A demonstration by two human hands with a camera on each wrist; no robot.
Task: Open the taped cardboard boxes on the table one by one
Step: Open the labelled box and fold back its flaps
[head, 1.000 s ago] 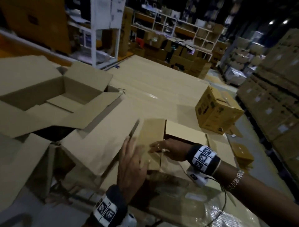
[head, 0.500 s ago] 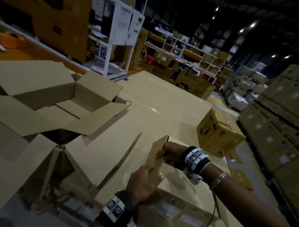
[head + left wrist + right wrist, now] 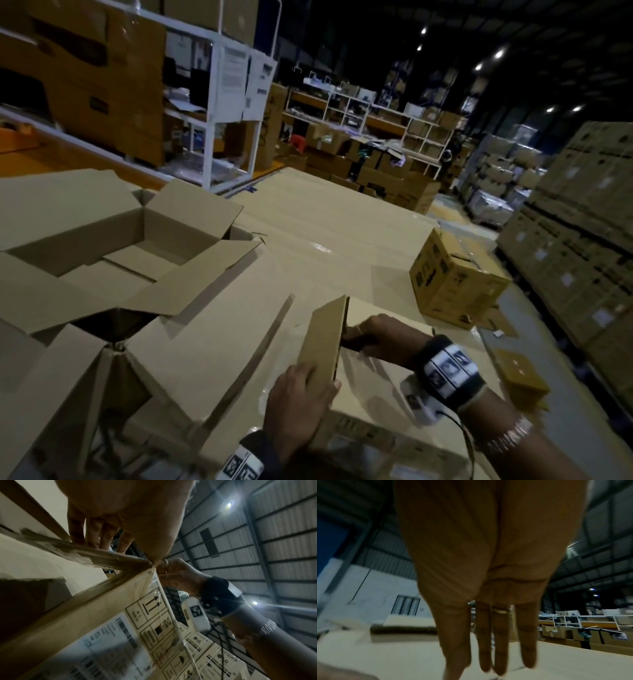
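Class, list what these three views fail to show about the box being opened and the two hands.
- Box contents: head view, raised flap and hands cover the opening.
- Right hand fingertips: head view, behind the flap.
- Left hand grip: left wrist view, palm fills the frame.
- Shipping label text: left wrist view, blurred.

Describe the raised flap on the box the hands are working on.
The flap is plain brown corrugated cardboard, standing nearly upright from the near box. The left hand holds its near lower end; the right hand presses its inner face with straight fingers. Torn clear tape clings along its edge.
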